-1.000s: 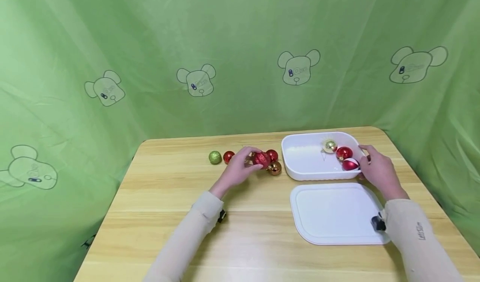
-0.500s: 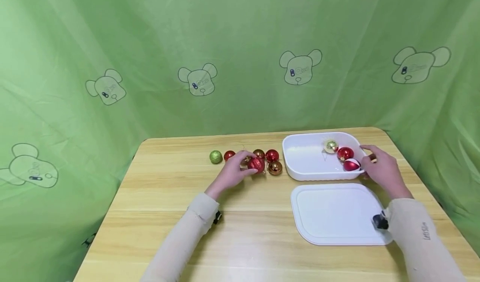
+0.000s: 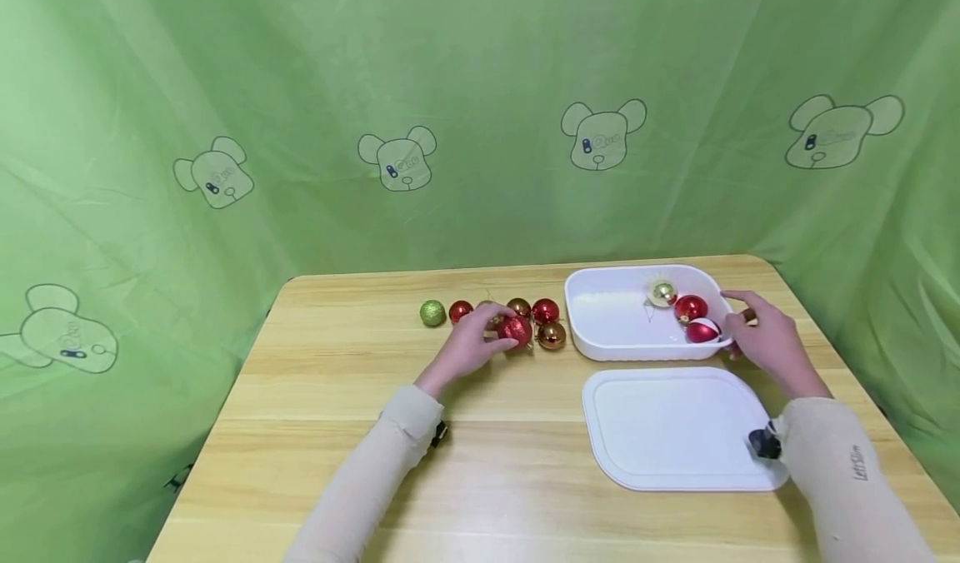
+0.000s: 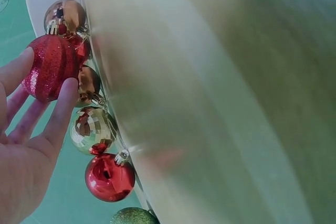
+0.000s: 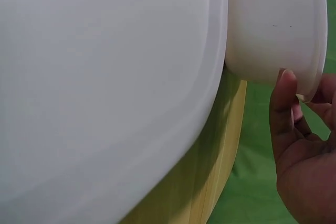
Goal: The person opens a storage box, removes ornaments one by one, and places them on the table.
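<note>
A red glittery, ribbed Christmas bauble (image 3: 514,331) is between the thumb and fingers of my left hand (image 3: 467,343), right at the row of other baubles. The left wrist view shows its metal cap pointing away from the palm (image 4: 26,169). Beside it lie a copper bauble (image 3: 552,336), a shiny red one (image 3: 545,311) and a brown-gold one (image 3: 519,306). My right hand (image 3: 772,342) holds the right end of a white plastic box (image 3: 622,352), thumb and fingers at its rim. Inside the box are a gold bauble (image 3: 662,292), a red one (image 3: 690,307) and a red-and-white one (image 3: 702,330).
In front of the box lies its white lid (image 3: 678,430), flat on the wooden table (image 3: 322,463), with the right forearm over its right edge. A green glitter bauble (image 3: 432,313) and another red one (image 3: 459,311) are left of the left hand. Green cloth (image 3: 480,213) hangs behind.
My left hand has shifted slightly left and toward me with the red glittery bauble, uncovering the brown-gold one behind. The right hand stays at the box.
</note>
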Available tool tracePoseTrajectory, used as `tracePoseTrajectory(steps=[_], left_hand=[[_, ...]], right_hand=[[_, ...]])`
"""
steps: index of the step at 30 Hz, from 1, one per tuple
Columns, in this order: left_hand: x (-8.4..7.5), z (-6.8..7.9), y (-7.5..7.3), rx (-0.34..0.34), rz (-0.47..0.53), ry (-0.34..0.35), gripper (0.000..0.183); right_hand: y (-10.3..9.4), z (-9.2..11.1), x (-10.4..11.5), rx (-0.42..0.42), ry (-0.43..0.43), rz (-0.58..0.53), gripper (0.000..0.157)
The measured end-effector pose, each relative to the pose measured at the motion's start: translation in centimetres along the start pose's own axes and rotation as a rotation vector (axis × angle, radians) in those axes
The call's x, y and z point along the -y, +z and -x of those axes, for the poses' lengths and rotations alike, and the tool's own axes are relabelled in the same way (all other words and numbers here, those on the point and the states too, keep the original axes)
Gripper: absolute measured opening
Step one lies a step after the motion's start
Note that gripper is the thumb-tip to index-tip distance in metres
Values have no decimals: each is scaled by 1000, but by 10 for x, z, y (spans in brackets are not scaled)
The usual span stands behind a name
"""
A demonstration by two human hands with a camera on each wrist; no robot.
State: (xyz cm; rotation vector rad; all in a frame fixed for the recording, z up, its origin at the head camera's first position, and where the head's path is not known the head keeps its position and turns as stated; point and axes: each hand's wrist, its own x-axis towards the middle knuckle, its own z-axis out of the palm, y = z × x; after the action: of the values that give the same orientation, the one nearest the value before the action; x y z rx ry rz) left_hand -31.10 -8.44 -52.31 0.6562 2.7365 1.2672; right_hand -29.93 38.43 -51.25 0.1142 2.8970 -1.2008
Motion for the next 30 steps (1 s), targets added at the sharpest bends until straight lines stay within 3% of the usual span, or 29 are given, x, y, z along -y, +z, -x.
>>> tracePoseTrajectory(steps=[30], left_hand=[[1,-2,7,53,-100,45,53]], right_hand=[[5,-1,-4,8,-32,22,56]])
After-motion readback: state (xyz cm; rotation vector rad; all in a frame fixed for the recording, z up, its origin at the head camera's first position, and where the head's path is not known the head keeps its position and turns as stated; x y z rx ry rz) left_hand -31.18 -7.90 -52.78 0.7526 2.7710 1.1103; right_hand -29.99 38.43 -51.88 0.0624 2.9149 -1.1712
